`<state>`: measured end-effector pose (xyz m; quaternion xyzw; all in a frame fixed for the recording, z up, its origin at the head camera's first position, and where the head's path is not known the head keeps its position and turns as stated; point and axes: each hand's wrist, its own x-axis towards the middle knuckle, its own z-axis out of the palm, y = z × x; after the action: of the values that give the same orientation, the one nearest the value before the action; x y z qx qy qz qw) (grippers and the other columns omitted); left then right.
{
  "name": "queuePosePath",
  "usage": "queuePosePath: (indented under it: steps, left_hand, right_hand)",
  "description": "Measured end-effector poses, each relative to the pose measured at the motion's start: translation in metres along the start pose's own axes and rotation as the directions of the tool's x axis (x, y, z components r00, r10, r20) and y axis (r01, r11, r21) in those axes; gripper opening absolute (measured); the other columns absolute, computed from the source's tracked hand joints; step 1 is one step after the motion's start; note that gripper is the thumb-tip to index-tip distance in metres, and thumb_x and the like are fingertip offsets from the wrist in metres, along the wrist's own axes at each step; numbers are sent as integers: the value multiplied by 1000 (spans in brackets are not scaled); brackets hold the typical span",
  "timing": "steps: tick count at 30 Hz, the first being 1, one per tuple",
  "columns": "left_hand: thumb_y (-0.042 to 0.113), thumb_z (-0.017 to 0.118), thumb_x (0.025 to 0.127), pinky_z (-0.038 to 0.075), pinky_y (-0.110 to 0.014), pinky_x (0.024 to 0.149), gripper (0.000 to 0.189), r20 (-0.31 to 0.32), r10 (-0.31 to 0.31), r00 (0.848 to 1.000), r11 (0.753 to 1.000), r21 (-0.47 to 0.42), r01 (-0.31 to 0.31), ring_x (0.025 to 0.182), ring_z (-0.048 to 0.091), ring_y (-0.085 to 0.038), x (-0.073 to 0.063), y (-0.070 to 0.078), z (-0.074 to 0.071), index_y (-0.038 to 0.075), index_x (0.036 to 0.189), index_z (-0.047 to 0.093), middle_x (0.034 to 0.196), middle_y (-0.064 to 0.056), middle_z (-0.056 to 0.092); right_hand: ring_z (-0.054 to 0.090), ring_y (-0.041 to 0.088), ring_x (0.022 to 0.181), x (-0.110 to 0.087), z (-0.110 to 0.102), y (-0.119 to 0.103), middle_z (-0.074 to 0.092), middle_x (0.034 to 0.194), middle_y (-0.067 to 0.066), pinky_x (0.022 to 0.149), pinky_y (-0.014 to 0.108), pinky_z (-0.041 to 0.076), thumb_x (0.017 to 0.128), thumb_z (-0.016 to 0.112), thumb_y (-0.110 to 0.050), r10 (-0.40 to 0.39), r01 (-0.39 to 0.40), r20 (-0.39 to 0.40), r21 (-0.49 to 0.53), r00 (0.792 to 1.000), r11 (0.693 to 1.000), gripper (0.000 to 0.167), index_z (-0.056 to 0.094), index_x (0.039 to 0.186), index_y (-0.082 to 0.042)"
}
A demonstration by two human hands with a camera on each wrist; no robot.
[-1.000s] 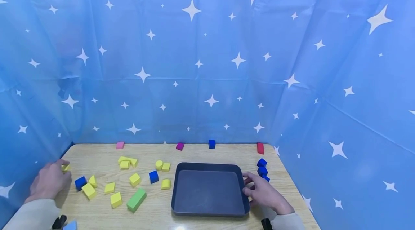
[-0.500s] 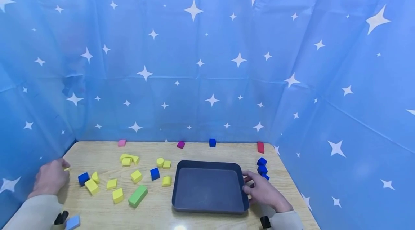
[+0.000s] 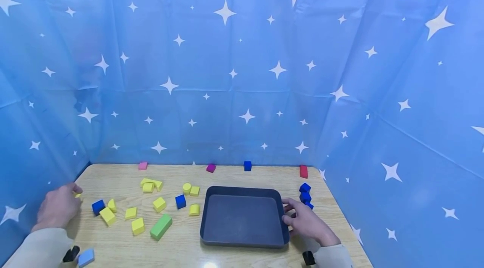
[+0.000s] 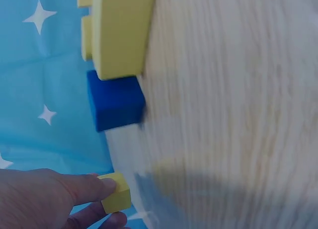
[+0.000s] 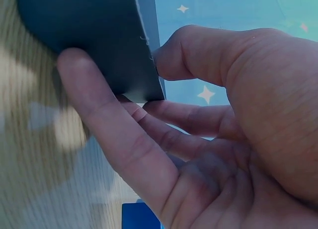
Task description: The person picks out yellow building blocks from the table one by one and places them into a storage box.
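Note:
At the table's left edge, my left hand (image 3: 58, 206) pinches a small yellow block (image 4: 117, 196) between thumb and fingers. In the head view only a sliver of that block shows past the fingertips. A blue cube (image 3: 98, 206) and a yellow rectangular block (image 3: 108, 216) lie to the right of this hand. My right hand (image 3: 308, 222) grips the right wall of a dark grey tray (image 3: 243, 219), the thumb at its rim and the other fingers along the outside. Nothing lies in the tray.
Several yellow blocks (image 3: 138, 226), a green block (image 3: 161, 227) and another blue cube (image 3: 180, 201) lie left of the tray. Several dark blue cubes (image 3: 305, 197) sit beyond the right hand. Pink (image 3: 143, 166), purple (image 3: 211, 168) and red (image 3: 303, 171) blocks line the far edge; a light blue block (image 3: 86, 257) lies near.
The head view has shifted slightly, so the table sits a little higher. The left hand has turned a little, hiding more of its yellow block. The right hand stays on the tray.

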<state>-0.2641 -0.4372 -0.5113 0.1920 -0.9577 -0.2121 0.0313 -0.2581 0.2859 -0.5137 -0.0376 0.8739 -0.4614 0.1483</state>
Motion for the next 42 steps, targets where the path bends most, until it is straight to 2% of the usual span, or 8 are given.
queuePosePath:
  steps: [6, 13, 24, 26, 30, 33, 38, 42]
  left_hand:
    - [-4, 68, 103, 57, -54, 73, 34, -22, 94, 995, 994, -48, -95, 94, 66, -48, 3, 12, -5, -16, 135, 65, 126, -48, 67]
    - [-4, 68, 104, 54, -39, 63, 30, -95, 221, 971, 973, -48, -226, 82, 64, -38, -8, 47, -10, -16, 132, 66, 123, -46, 68]
    - [-6, 74, 102, 57, -46, 69, 26, -159, 449, 879, 889, -21, -458, 83, 64, -33, -36, 108, -1, -12, 126, 73, 118, -42, 74]
    - [-6, 75, 101, 60, -48, 71, 25, -170, 465, 869, 880, -16, -474, 84, 66, -32, -41, 119, 1, -10, 125, 74, 118, -40, 76]
    - [-5, 77, 102, 67, -53, 77, 26, -153, 476, 866, 873, -38, -487, 92, 71, -34, -53, 137, 7, -7, 128, 75, 124, -39, 76]
    - [-4, 78, 103, 67, -45, 71, 25, -154, 495, 855, 860, -56, -508, 86, 71, -31, -63, 149, 14, -5, 128, 76, 122, -37, 77]
    - [-4, 83, 100, 59, -31, 63, 23, -201, 560, 804, 811, -67, -582, 78, 66, -20, -75, 171, 29, 0, 122, 79, 117, -27, 80]
    - [-3, 86, 99, 62, -32, 65, 22, -207, 594, 777, 781, -82, -619, 78, 68, -17, -86, 190, 39, 3, 120, 81, 113, -20, 81]
  right_hand:
    - [75, 26, 108, 4, -1, 2, 74, 139, 19, 76, 48, 75, 112, 71, -4, 6, -6, -8, -14, 1000, 1000, 58, 55, 167, 2]
    - [76, 28, 110, 4, -1, 5, 73, 142, 20, 71, 47, 74, 112, 69, -3, -17, 17, -11, 4, 1000, 1000, 57, 55, 167, 3]
    - [76, 28, 112, 2, -1, 5, 74, 142, 22, 69, 47, 74, 112, 69, -3, -28, 28, -14, 10, 1000, 1000, 57, 55, 167, 4]
    - [76, 29, 113, 2, -1, 5, 74, 142, 22, 69, 47, 74, 111, 69, -3, -24, 24, -11, 14, 1000, 1000, 57, 55, 167, 3]
    - [77, 30, 114, 3, 0, 6, 74, 142, 23, 70, 48, 74, 111, 69, -3, -23, 23, 0, 21, 1000, 1000, 58, 55, 167, 4]
    - [77, 31, 115, 5, 1, 6, 74, 142, 24, 71, 48, 74, 111, 69, -3, -32, 32, 11, 29, 999, 999, 58, 54, 167, 4]
    - [78, 30, 114, 6, 2, 7, 74, 142, 22, 69, 48, 74, 112, 69, -4, -36, 36, 2, 24, 999, 999, 57, 55, 166, 4]
    - [77, 28, 111, 5, 1, 8, 73, 141, 20, 67, 47, 73, 112, 70, -4, -33, 33, -10, 16, 999, 999, 56, 56, 166, 3]
